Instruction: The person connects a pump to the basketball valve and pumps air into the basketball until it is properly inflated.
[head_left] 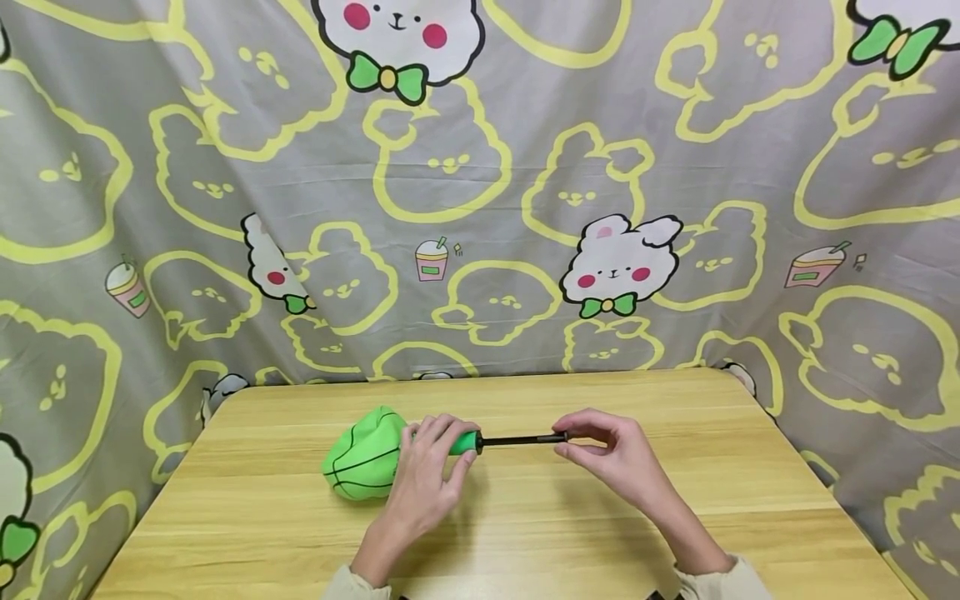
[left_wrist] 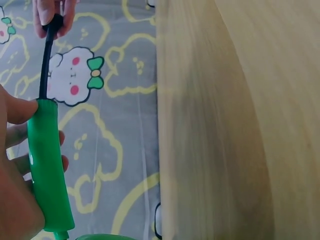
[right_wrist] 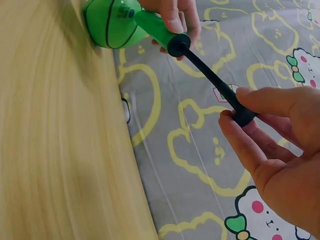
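A green hand pump [left_wrist: 47,165] lies level in the head view, its black rod [head_left: 517,440] drawn out to the right. My left hand [head_left: 431,471] grips the green barrel. With thumb and fingers, my right hand [head_left: 618,458] pinches the black knob [right_wrist: 244,117] at the rod's end. At the barrel's left end sits a partly sunken green ball [head_left: 365,458] with black lines, its surface dented and creased. The left hand covers part of the barrel and the ball's right side in the head view.
The hands are over a light wooden table [head_left: 525,533]. Behind it and along both sides hangs a grey curtain [head_left: 480,317] printed with yellow outlines and white cartoon animals.
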